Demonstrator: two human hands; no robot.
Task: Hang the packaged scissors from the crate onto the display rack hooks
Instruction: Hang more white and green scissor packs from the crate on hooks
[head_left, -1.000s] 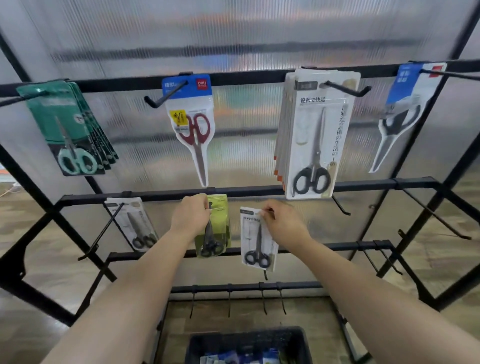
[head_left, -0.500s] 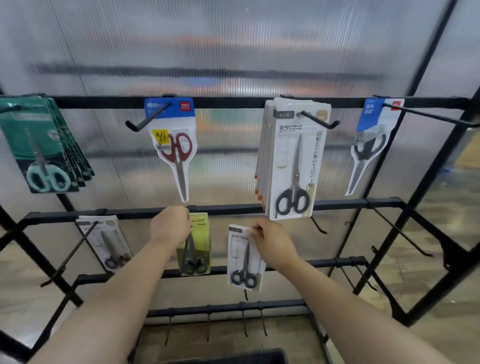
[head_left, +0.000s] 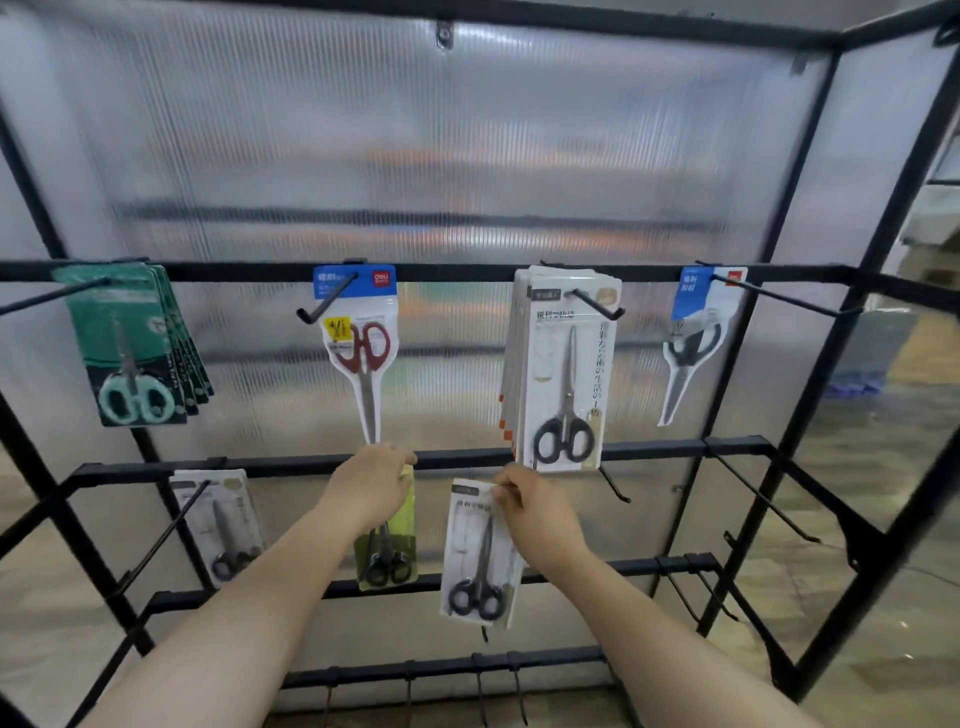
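Note:
My left hand (head_left: 370, 488) grips the top of a yellow-green scissors pack (head_left: 388, 551) just under the rack's middle bar (head_left: 467, 459). My right hand (head_left: 535, 512) pinches the top of a white pack with black-handled scissors (head_left: 478, 556), held in front of the rack a little below that bar. Whether either pack sits on a hook is hidden by the hands. The crate is out of view.
Top bar hooks carry green packs (head_left: 132, 345), a red-handled pair (head_left: 361, 353), a thick white stack (head_left: 563, 369) and a blue-topped pack (head_left: 696, 338). A grey pack (head_left: 226, 522) hangs at middle left. Bare hooks (head_left: 763, 499) jut out on the right and along the lowest bar.
The view has tilted upward, so the crate has dropped out of sight. Both hands have kept their hold on their packs at the middle bar.

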